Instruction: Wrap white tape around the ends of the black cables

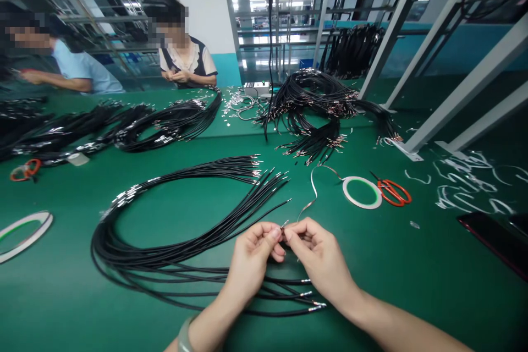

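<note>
My left hand [256, 250] and my right hand [319, 256] meet at the fingertips over the green table. A small metal-tipped cable end [283, 227] shows in the left pinch; most of it is hidden by the fingers. Closed against it, my right fingers pinch a thin foil strip [312, 198], which curls back toward a white-edged tape roll [350, 199]. Left of my hands lies a looped bundle of black cables [103, 245] with bare metal tips. Several of its cable ends [306, 294] with silvery wraps pass under my left forearm.
Orange-handled scissors [398, 193] touch the tape roll. White scraps [466, 181] and a dark phone-like object [490, 242] lie right, near grey metal posts [437, 104]. Another tape roll [41, 225] and scissors [25, 170] lie left. Cable heaps [309, 91] and two people [187, 60] are beyond.
</note>
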`<state>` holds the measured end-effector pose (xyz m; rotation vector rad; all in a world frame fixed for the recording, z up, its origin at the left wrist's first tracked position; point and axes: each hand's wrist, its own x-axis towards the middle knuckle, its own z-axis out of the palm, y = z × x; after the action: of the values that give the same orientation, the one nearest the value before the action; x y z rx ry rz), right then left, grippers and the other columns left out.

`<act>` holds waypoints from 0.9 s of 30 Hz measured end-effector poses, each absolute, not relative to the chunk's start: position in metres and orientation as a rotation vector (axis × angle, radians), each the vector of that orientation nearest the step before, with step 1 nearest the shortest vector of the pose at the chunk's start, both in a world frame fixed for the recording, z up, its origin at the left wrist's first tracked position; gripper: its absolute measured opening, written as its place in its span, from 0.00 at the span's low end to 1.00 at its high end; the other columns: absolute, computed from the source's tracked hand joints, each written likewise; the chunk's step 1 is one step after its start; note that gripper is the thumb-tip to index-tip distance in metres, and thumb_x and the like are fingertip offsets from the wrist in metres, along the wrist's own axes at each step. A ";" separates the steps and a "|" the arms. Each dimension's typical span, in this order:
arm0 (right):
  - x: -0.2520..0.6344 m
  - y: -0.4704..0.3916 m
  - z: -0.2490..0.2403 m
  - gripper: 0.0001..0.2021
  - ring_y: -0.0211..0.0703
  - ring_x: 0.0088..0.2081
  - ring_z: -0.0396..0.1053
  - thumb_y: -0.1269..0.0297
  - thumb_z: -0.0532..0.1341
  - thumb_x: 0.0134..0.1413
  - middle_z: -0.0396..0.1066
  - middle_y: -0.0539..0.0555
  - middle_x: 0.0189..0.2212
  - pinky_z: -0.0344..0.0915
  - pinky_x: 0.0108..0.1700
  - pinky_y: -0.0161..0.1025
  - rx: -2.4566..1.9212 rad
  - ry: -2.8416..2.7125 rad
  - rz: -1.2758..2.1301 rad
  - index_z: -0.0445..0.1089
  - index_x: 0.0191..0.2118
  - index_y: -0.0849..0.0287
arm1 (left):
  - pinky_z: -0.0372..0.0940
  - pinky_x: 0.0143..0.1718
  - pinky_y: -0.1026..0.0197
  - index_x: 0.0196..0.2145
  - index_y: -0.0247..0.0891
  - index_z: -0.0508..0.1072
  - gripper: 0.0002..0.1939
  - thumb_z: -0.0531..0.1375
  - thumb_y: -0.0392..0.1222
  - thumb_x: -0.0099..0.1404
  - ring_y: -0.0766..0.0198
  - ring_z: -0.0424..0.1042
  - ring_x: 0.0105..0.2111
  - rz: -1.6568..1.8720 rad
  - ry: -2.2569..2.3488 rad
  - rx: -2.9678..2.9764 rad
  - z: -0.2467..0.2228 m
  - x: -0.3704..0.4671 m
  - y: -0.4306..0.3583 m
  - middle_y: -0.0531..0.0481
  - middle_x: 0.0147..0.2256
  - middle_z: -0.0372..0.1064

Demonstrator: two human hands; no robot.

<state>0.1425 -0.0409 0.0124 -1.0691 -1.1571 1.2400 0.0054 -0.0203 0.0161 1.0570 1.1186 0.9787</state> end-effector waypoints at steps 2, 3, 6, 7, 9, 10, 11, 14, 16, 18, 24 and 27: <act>0.143 -0.041 0.013 0.06 0.40 0.33 0.72 0.65 0.59 0.58 0.73 0.52 0.29 0.67 0.37 0.35 -1.067 -1.147 1.248 0.68 0.32 0.60 | 0.60 0.24 0.69 0.30 0.32 0.72 0.10 0.61 0.45 0.59 0.71 0.66 0.18 0.971 1.110 1.055 0.016 0.005 -0.021 0.54 0.18 0.68; 0.143 -0.040 0.013 0.06 0.40 0.33 0.72 0.64 0.59 0.58 0.74 0.52 0.29 0.67 0.37 0.36 -1.068 -1.144 1.250 0.69 0.32 0.60 | 0.60 0.24 0.69 0.30 0.33 0.72 0.11 0.61 0.45 0.59 0.71 0.66 0.18 0.968 1.107 1.053 0.017 0.005 -0.021 0.54 0.18 0.68; 0.143 -0.040 0.013 0.06 0.41 0.34 0.72 0.64 0.60 0.57 0.74 0.54 0.31 0.67 0.38 0.36 -1.073 -1.135 1.265 0.69 0.32 0.60 | 0.59 0.23 0.69 0.29 0.33 0.72 0.12 0.62 0.46 0.59 0.70 0.65 0.18 0.964 1.098 1.057 0.017 0.005 -0.021 0.55 0.17 0.67; 0.144 -0.040 0.013 0.06 0.42 0.34 0.72 0.63 0.60 0.57 0.75 0.54 0.31 0.67 0.38 0.37 -1.072 -1.131 1.273 0.69 0.32 0.60 | 0.59 0.23 0.69 0.29 0.33 0.72 0.12 0.62 0.46 0.59 0.70 0.65 0.17 0.963 1.096 1.061 0.017 0.005 -0.021 0.55 0.17 0.67; 0.144 -0.040 0.013 0.07 0.42 0.33 0.72 0.63 0.60 0.57 0.75 0.54 0.30 0.67 0.38 0.37 -1.067 -1.124 1.285 0.70 0.32 0.60 | 0.59 0.23 0.69 0.28 0.33 0.72 0.12 0.62 0.47 0.59 0.70 0.65 0.17 0.960 1.094 1.067 0.018 0.005 -0.020 0.55 0.17 0.67; 0.144 -0.040 0.013 0.07 0.42 0.33 0.72 0.63 0.60 0.57 0.75 0.54 0.30 0.67 0.39 0.38 -1.065 -1.121 1.288 0.70 0.32 0.60 | 0.59 0.23 0.69 0.28 0.33 0.72 0.12 0.61 0.47 0.59 0.70 0.65 0.17 0.958 1.095 1.068 0.018 0.006 -0.020 0.55 0.16 0.67; 0.144 -0.040 0.013 0.07 0.42 0.33 0.72 0.62 0.60 0.57 0.75 0.54 0.30 0.67 0.39 0.38 -1.063 -1.121 1.290 0.70 0.31 0.60 | 0.58 0.22 0.69 0.27 0.33 0.72 0.12 0.61 0.47 0.59 0.70 0.64 0.16 0.956 1.097 1.070 0.018 0.006 -0.020 0.55 0.16 0.67; 0.144 -0.039 0.013 0.08 0.42 0.32 0.72 0.62 0.60 0.57 0.75 0.54 0.30 0.67 0.38 0.38 -1.057 -1.123 1.299 0.70 0.31 0.60 | 0.59 0.22 0.68 0.27 0.33 0.72 0.13 0.61 0.47 0.59 0.70 0.64 0.16 0.940 1.098 1.075 0.018 0.005 -0.020 0.55 0.16 0.67; 0.144 -0.039 0.013 0.08 0.42 0.32 0.72 0.61 0.60 0.57 0.75 0.54 0.29 0.67 0.38 0.38 -1.051 -1.124 1.308 0.70 0.31 0.60 | 0.58 0.22 0.69 0.26 0.33 0.71 0.13 0.61 0.48 0.59 0.71 0.64 0.16 0.924 1.090 1.084 0.017 0.004 -0.020 0.54 0.16 0.67; 0.145 -0.038 0.012 0.08 0.43 0.33 0.72 0.61 0.61 0.56 0.75 0.54 0.30 0.67 0.39 0.39 -1.046 -1.110 1.321 0.69 0.31 0.60 | 0.57 0.20 0.70 0.25 0.33 0.71 0.14 0.60 0.48 0.60 0.72 0.62 0.15 0.916 1.088 1.098 0.017 0.003 -0.019 0.55 0.15 0.65; 0.146 -0.036 0.007 0.10 0.41 0.31 0.71 0.59 0.62 0.54 0.74 0.51 0.27 0.67 0.36 0.37 -1.065 -1.040 1.346 0.69 0.30 0.61 | 0.57 0.17 0.72 0.32 0.33 0.71 0.14 0.66 0.46 0.54 0.74 0.61 0.14 0.903 1.108 1.039 0.019 0.005 -0.018 0.57 0.16 0.65; 0.146 -0.035 0.005 0.10 0.41 0.30 0.71 0.58 0.63 0.53 0.74 0.52 0.26 0.67 0.35 0.37 -1.096 -1.019 1.344 0.70 0.30 0.61 | 0.64 0.21 0.70 0.31 0.32 0.71 0.16 0.69 0.44 0.50 0.71 0.68 0.18 0.927 1.119 0.955 0.019 0.006 -0.017 0.53 0.19 0.70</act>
<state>0.1458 -0.0349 0.0047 -1.0963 -1.0193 1.3442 0.0064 -0.0170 0.0187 0.9549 1.1189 0.9268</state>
